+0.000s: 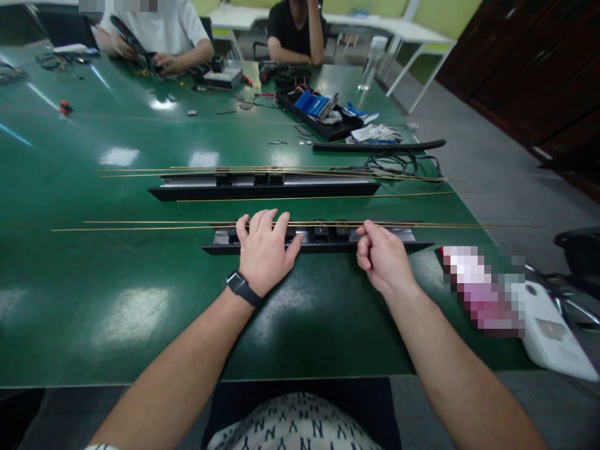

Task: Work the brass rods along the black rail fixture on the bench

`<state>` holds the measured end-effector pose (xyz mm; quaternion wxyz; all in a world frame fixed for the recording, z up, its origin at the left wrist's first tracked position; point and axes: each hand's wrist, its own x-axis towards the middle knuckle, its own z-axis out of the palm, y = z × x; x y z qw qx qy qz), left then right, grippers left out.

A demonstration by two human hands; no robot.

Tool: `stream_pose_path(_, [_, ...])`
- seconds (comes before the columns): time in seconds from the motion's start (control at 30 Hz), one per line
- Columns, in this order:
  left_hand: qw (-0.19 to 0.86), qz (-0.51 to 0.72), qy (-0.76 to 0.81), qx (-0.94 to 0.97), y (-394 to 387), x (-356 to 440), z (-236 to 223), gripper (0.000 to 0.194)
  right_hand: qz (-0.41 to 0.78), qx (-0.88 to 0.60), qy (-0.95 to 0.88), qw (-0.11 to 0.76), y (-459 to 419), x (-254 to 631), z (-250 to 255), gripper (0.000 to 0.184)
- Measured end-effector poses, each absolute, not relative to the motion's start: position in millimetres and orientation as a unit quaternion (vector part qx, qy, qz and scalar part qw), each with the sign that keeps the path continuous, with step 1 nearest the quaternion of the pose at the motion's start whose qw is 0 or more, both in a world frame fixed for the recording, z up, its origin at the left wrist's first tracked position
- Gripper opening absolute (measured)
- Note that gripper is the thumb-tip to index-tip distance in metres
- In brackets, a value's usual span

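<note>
My left hand (266, 250), wearing a black watch (242, 287), lies over a long black and silver metal profile (323, 247). Its fingers are spread, with the tips at thin brass-coloured rods (140, 223) running lengthwise along the profile. Near the profile's right end, my right hand (384, 253) is closed, its fingers curled. Its index finger and thumb are at the brass-coloured rods; the exact grip is partly hidden. Black blocks (330, 231) sit inside the profile between my hands.
Beyond lies a second profile (262, 190) with more rods (131, 172) across it. A black strip (379, 147), cable (389, 164) and tool tray (328, 122) are farther back. Phones (557, 331) lie at right. Two people sit opposite; one holds a dark tool (134, 40).
</note>
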<state>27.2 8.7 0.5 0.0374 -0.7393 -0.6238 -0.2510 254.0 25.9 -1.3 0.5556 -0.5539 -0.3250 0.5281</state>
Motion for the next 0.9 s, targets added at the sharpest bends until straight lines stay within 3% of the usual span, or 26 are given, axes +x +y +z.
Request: stream_pose_path(0.9, [0.04, -0.248, -0.625, -0.74, 8.9, 27.2, 0.8, 0.043, 0.524, -0.555, -0.329, 0.557, 26.8, 255.5, -4.8, 0.034])
